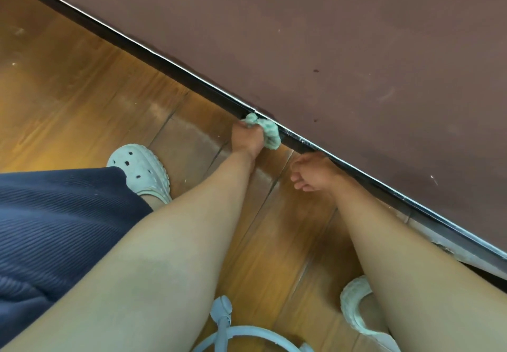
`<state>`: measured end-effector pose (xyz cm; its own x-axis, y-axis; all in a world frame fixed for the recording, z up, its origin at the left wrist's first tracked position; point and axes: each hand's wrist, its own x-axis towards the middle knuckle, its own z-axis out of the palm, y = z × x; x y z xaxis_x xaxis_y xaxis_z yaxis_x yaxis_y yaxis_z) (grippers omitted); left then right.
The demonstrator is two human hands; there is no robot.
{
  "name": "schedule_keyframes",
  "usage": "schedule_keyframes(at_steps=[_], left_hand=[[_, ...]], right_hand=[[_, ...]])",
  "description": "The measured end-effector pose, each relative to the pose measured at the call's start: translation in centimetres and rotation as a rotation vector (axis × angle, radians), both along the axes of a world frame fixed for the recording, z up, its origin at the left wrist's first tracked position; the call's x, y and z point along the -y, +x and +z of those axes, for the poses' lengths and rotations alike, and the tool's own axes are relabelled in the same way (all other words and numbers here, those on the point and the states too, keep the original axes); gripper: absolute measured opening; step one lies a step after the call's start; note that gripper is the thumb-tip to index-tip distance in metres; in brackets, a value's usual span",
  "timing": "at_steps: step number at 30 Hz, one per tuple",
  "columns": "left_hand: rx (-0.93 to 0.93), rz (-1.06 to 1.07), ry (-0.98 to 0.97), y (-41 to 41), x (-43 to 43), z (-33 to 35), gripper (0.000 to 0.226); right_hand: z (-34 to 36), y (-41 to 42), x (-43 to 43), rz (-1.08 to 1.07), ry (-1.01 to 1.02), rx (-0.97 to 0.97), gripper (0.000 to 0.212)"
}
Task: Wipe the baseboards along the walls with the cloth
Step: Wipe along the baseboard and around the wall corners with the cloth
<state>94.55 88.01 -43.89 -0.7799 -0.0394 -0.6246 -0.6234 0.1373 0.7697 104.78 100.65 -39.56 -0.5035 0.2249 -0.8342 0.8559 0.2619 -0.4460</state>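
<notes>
A dark baseboard [175, 69] runs diagonally from the upper left to the lower right, between the brown wall and the wooden floor. My left hand [247, 139] grips a bunched pale green cloth [267, 130] and holds it against the baseboard near the middle of the view. My right hand [312, 172] hovers just to the right, close to the baseboard, with its fingers loosely curled and nothing in them.
The brown wall [356, 49] fills the upper right. Wooden floor [82, 82] spreads to the left. My feet wear pale clogs, one at the left [140, 170] and one at the lower right [354, 305]. A light blue bucket rim with handle [227, 329] sits at the bottom edge.
</notes>
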Motion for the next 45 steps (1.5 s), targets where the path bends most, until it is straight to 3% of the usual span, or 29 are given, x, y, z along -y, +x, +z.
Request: schedule_keyframes(at_steps=[3,5,8,13,17,20,28,31,33,38,45], left_hand=[[-0.072,0.154,-0.074,-1.7,0.7,1.4,0.012],[0.002,0.176,-0.094,-2.8,1.4,1.0,0.034],[0.068,0.030,-0.037,-1.8,1.0,0.2,0.038],[-0.045,-0.373,-0.219,2.1,0.5,-0.9,0.017],[-0.144,-0.285,-0.294,1.3,0.8,-0.7,0.017],[-0.074,-0.160,-0.290,-0.1,1.2,-0.2,0.014],[-0.144,-0.548,-0.299,5.1,-1.0,-1.5,0.029],[-0.170,-0.686,-0.332,6.1,-1.7,-1.8,0.021],[-0.202,-0.639,-0.377,5.5,-1.7,-1.9,0.020],[-0.112,-0.245,-0.398,2.9,-0.5,-0.9,0.011],[-0.011,-0.487,-0.271,4.8,-1.9,-1.3,0.016]], right_hand=[[0.3,0.1,0.1,0.025,-0.018,-0.006,0.025],[0.4,0.1,-0.1,0.021,-0.021,-0.009,0.025],[0.5,0.3,-0.6,-0.018,-0.017,-0.003,0.024],[0.3,0.4,-0.4,-0.050,-0.017,0.007,0.020],[0.1,0.4,-0.1,-0.018,-0.011,0.011,0.020],[0.4,0.6,-0.5,-0.011,-0.015,0.007,0.021],[0.3,1.5,-1.1,-0.074,0.001,0.028,0.026],[0.3,1.7,-1.0,-0.071,0.008,0.031,0.026],[0.4,1.9,-1.2,-0.066,0.009,0.039,0.026],[1.0,2.1,-2.1,-0.096,0.003,0.040,0.024],[1.0,2.8,-2.4,-0.130,0.009,0.048,0.023]])
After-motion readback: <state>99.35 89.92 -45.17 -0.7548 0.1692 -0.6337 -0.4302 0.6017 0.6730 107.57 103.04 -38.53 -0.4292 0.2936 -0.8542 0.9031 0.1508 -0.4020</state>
